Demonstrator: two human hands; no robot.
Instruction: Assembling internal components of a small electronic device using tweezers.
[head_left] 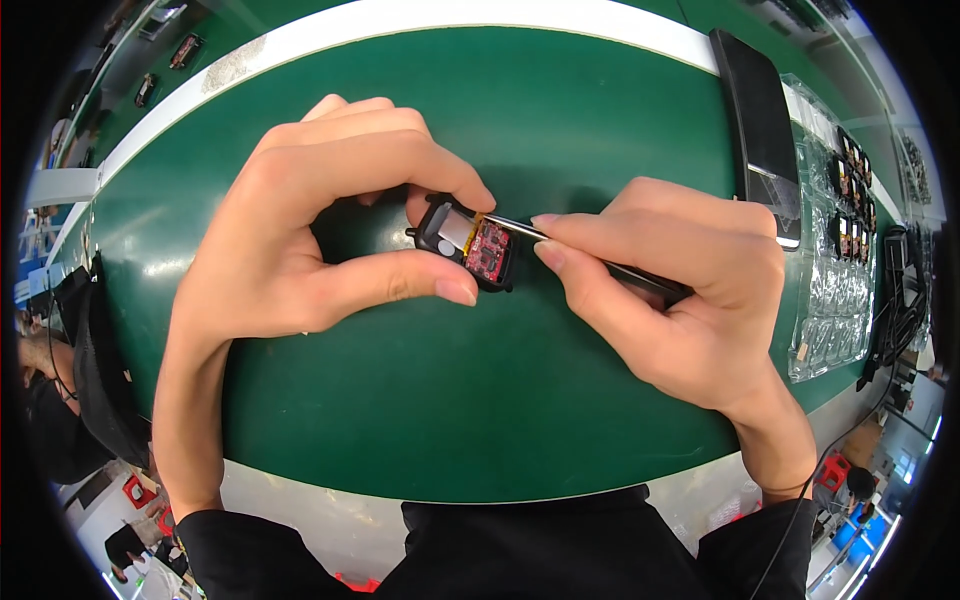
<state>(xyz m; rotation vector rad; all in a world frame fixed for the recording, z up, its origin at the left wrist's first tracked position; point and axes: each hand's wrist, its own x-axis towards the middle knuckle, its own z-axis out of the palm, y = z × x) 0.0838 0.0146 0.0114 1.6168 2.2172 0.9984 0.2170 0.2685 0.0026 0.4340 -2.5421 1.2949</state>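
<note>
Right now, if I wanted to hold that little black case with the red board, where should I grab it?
Probably by opposite outer edges of the black case, coming from the left, as the left hand does. The case is open, so the red board and silver block are uncovered on top. The right hand brings a thin metal tool from the right.

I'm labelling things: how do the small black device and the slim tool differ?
The device is blocky; the tool is long and slim. The device exposes a red circuit board; the tool has shiny metal near its tip. The left hand holds the device, the right hand the tool. Both are over the green table.
</note>
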